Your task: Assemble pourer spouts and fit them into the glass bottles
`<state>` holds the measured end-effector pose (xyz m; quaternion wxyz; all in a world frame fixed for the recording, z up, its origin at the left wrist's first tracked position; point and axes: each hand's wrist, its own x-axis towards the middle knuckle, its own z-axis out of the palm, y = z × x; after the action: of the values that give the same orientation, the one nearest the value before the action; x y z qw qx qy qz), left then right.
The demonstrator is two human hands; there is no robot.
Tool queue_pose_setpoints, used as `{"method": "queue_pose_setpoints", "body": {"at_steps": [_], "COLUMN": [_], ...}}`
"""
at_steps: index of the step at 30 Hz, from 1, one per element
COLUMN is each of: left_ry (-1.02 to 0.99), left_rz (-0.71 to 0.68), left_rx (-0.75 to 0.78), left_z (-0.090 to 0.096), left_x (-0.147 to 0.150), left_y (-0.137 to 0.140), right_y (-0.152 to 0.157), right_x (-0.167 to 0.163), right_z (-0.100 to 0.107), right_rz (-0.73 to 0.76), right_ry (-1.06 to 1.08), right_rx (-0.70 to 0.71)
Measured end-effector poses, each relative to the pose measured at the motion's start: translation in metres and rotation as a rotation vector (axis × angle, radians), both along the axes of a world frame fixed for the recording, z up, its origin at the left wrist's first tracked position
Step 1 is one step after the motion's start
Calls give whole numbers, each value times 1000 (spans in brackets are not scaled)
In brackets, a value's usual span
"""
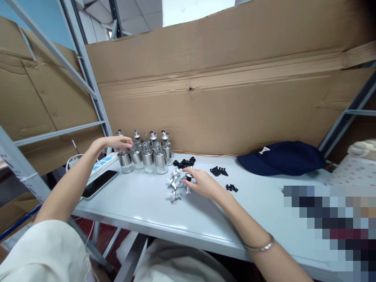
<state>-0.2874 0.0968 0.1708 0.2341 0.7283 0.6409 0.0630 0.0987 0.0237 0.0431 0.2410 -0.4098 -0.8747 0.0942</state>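
My left hand (119,142) is curled over the top of the front-left glass bottle (126,162), which stands on the table and has a steel band; its neck is hidden by the fingers. Several similar bottles (148,158) stand close together to its right. A few at the back carry steel pour spouts (165,135) with black parts. Between the thumb and forefinger of my right hand (202,183) is a metal pour spout (188,177) with a black ring. Loose silvery spouts (175,184) lie in a cluster just left of that hand.
Black rings (184,162), small black pieces (219,171) and black caps (232,188) lie in piles. A phone (100,184) and a power strip (102,163) are at left, a navy cap (282,158) at right. Cardboard (205,109) backs the white table (141,203).
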Motion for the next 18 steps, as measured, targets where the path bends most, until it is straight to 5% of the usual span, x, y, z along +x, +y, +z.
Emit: {"method": "queue_pose_setpoints", "body": {"at_steps": [11, 18], "left_ry": [25, 265], "left_rz": [-55, 63], "left_rx": [66, 315], "left_z": [-9, -22], "left_x": [-14, 7], "left_y": [11, 23], "right_y": [-1, 1], "right_x": [-1, -1], "right_z": [0, -2], "right_rz": [10, 17], "right_ry": [7, 6], "right_rx": [-49, -47]}}
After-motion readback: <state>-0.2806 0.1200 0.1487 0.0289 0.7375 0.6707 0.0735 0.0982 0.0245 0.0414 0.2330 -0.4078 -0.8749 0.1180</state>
